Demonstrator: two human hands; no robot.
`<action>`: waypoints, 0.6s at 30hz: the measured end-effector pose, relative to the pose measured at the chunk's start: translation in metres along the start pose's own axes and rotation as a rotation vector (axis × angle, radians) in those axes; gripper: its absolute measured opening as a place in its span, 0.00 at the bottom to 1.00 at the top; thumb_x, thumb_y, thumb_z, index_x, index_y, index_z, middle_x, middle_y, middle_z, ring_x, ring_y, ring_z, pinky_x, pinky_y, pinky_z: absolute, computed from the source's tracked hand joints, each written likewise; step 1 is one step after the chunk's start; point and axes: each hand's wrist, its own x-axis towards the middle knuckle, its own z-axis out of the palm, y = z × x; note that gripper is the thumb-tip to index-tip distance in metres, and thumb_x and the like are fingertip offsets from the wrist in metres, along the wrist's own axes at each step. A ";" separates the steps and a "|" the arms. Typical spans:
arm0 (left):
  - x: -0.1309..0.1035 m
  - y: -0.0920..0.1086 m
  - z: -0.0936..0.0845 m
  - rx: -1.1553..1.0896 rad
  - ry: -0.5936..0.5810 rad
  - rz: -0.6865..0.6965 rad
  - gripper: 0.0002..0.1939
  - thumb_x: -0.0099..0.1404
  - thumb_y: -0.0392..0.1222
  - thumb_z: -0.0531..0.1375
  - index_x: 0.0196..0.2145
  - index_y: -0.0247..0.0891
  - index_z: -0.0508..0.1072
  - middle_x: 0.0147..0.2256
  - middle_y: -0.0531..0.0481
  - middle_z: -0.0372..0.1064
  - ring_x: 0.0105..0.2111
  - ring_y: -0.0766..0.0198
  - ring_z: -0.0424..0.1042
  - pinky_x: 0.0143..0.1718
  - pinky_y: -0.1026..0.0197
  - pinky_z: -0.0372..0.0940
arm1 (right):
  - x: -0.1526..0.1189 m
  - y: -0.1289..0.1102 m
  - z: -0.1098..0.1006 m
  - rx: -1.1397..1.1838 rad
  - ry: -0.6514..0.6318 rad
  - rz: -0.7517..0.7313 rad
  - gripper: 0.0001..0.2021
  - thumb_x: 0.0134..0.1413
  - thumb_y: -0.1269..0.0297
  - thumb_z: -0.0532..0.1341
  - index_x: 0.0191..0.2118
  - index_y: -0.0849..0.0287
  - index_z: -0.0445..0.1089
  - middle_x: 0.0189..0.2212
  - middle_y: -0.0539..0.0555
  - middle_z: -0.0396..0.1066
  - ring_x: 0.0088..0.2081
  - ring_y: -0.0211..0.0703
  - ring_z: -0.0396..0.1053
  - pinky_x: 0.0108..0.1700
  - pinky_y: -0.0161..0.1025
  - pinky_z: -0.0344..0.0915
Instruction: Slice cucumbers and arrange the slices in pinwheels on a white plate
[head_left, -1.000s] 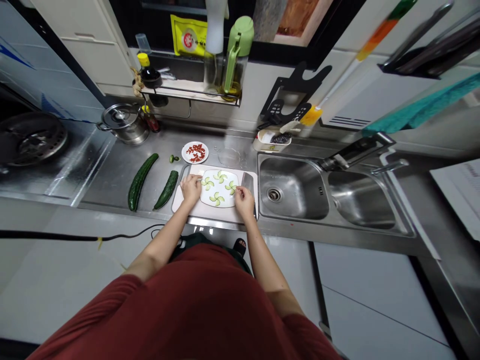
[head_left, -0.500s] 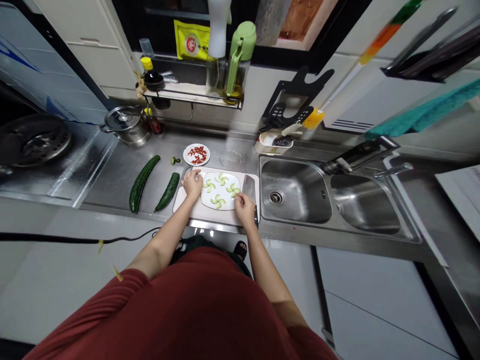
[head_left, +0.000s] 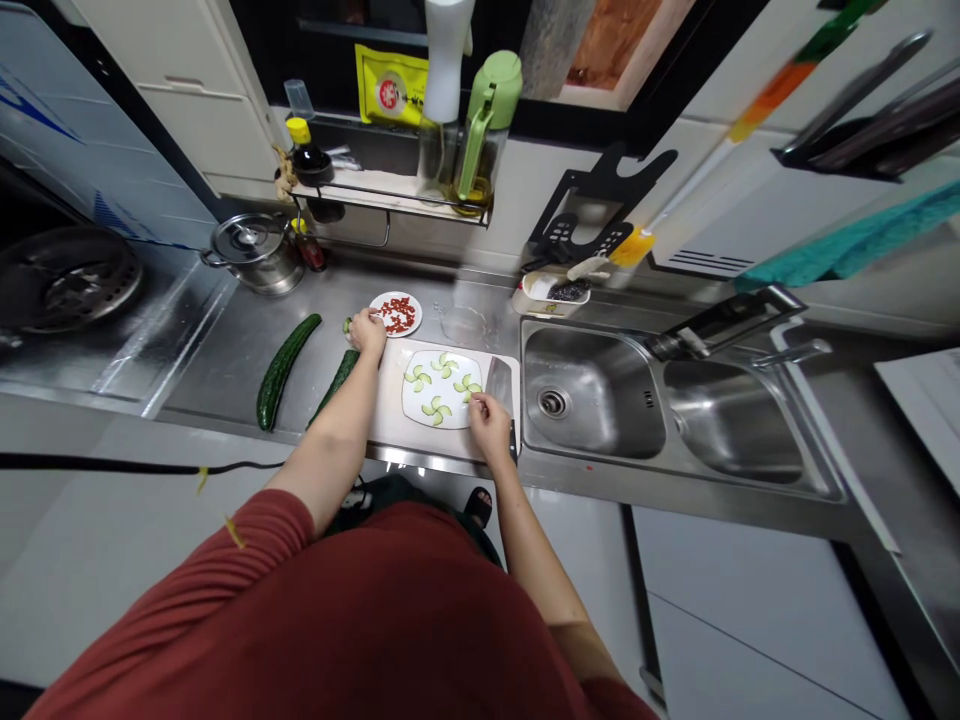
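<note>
My left hand (head_left: 368, 333) is at the left rim of a small white plate (head_left: 412, 326) that holds small red pieces (head_left: 397, 314). Some green cucumber ends (head_left: 347, 325) lie partly hidden beside it; its fingertips are too small to read. At the right edge of a squarish white plate (head_left: 421, 407), my right hand (head_left: 490, 428) is closed in a pinch, and what is in it does not show. Thin green cucumber slices (head_left: 436, 409) form several pinwheels on this plate, which lies on a pale cutting board (head_left: 388, 420). A knife (head_left: 499, 380) rests on the board's right side.
One whole cucumber (head_left: 288, 372) lies on the steel counter; another cucumber (head_left: 339, 380) is partly under my left forearm. A lidded pot (head_left: 259, 260) stands at the back left. The double sink (head_left: 592, 390) is on the right. Bottles stand on a wall shelf (head_left: 382, 195).
My left hand has moved from the squarish plate's upper left corner, back and left to the small plate's rim. My right hand stays at the squarish plate's right edge. The view has shifted slightly.
</note>
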 end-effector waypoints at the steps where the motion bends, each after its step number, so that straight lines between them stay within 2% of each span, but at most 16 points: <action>1: 0.006 0.001 0.001 0.028 -0.031 0.021 0.17 0.64 0.36 0.51 0.45 0.46 0.75 0.47 0.44 0.71 0.50 0.50 0.66 0.51 0.48 0.56 | 0.000 0.000 0.000 0.001 -0.003 0.001 0.14 0.58 0.58 0.55 0.40 0.60 0.73 0.32 0.56 0.73 0.32 0.43 0.67 0.38 0.39 0.63; 4: 0.023 0.001 0.004 0.101 -0.101 0.130 0.19 0.64 0.36 0.52 0.48 0.46 0.75 0.48 0.43 0.71 0.52 0.48 0.63 0.52 0.46 0.55 | -0.002 0.002 -0.002 0.001 -0.002 0.006 0.14 0.58 0.58 0.54 0.39 0.60 0.73 0.32 0.56 0.73 0.32 0.43 0.67 0.37 0.39 0.63; 8: 0.039 -0.003 0.004 0.159 -0.089 0.268 0.25 0.63 0.35 0.52 0.56 0.47 0.68 0.51 0.42 0.69 0.54 0.46 0.59 0.53 0.44 0.53 | -0.004 0.006 -0.003 -0.012 -0.004 0.021 0.14 0.58 0.58 0.54 0.39 0.60 0.73 0.32 0.55 0.73 0.32 0.43 0.67 0.37 0.38 0.63; 13: 0.047 -0.001 0.007 0.256 -0.112 0.339 0.17 0.64 0.39 0.52 0.47 0.45 0.75 0.51 0.40 0.67 0.54 0.45 0.58 0.53 0.44 0.53 | -0.003 0.005 -0.001 -0.012 -0.019 0.042 0.14 0.58 0.58 0.54 0.39 0.60 0.73 0.32 0.56 0.74 0.32 0.43 0.68 0.36 0.38 0.63; 18: 0.054 0.006 0.019 0.318 -0.122 0.362 0.17 0.63 0.39 0.51 0.43 0.44 0.77 0.49 0.39 0.67 0.53 0.45 0.58 0.51 0.45 0.54 | 0.001 0.002 0.001 -0.014 -0.028 0.030 0.14 0.58 0.58 0.53 0.39 0.60 0.73 0.33 0.56 0.74 0.32 0.43 0.68 0.36 0.38 0.63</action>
